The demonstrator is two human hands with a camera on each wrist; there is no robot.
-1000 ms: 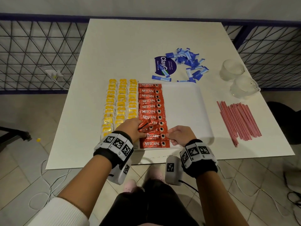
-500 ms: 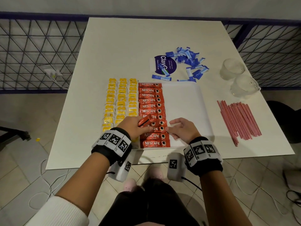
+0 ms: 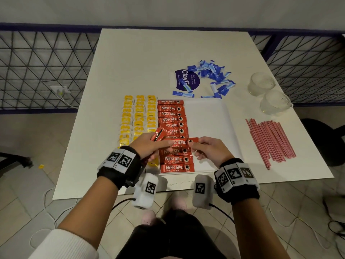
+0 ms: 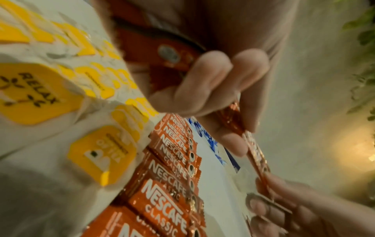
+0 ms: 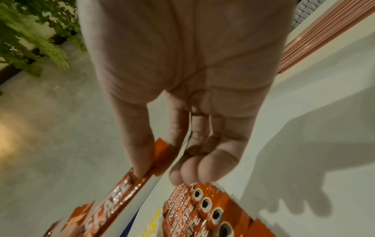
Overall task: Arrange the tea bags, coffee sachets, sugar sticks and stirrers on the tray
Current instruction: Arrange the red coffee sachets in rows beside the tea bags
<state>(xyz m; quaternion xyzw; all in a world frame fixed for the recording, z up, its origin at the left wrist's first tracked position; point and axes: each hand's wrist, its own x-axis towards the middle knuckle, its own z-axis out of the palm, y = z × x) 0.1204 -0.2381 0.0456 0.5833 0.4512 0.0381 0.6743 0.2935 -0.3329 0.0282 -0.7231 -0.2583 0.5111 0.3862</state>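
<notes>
A sachet held level over the red column, ready to be laid in.

The left hand and right hand each pinch one end, likely to keep it flat and square; the left also clutches spare sachets. The tray has bare space at right, while sugar sticks and stirrers wait on the tabletop.

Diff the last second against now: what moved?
Both hands lifted one coffee sachet off the red column; right hand now pinches its right end, left hand its left, keeping spare sachets. Tea bags, sugar sticks, stirrers unchanged.
</notes>
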